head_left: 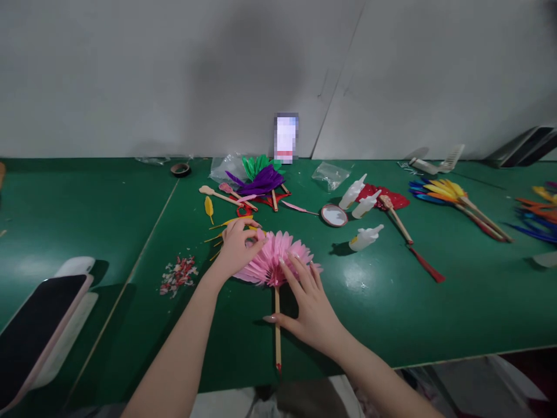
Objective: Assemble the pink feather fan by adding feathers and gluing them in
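A pink feather fan (285,247) lies on the green table, its feathers spread and its wooden handle (278,337) towards me. My left hand (237,247) is at the fan's upper left edge, thumb and forefinger pinched at the pink feathers. Spread over the right side of the fan, my right hand (308,302) has its fingertips on the feathers near the base and its thumb across the handle. Yellow feathers (230,222) lie just behind my left hand, partly covered by it. One loose pink feather (300,207) is beyond the fan.
White glue bottles (366,238) and a round dish of white liquid (334,215) stand right of the fan. Purple feathers (261,181) lie behind. A red fan (395,217) and colourful feather fans (452,194) are further right. Scraps (178,276) and a phone (43,331) lie left.
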### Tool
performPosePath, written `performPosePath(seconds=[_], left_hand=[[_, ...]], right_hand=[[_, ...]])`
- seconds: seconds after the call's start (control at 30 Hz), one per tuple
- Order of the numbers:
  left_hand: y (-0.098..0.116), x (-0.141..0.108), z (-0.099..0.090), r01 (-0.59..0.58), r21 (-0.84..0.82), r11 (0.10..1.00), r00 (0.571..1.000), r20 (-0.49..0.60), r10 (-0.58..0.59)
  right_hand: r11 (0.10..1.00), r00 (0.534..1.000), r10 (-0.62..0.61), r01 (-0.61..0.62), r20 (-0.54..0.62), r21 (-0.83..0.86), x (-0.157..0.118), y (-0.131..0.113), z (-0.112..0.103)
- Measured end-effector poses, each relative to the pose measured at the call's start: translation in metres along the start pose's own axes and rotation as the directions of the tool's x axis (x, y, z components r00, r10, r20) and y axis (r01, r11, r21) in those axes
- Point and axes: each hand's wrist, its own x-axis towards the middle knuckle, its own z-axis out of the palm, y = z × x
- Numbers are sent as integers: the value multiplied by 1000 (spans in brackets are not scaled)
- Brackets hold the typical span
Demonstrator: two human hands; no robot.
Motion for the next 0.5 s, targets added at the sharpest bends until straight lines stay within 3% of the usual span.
performPosePath(seconds=[0.23,0.5], left_hand=[[1,2,1,22,-28,999,997,81,-20],[3,5,7,109,-16,994,994,-2,-109]], right_hand=[[1000,1000,0,-1,13,18,1,0,-1],[1000,999,1,-2,34,21,2,0,-2]])
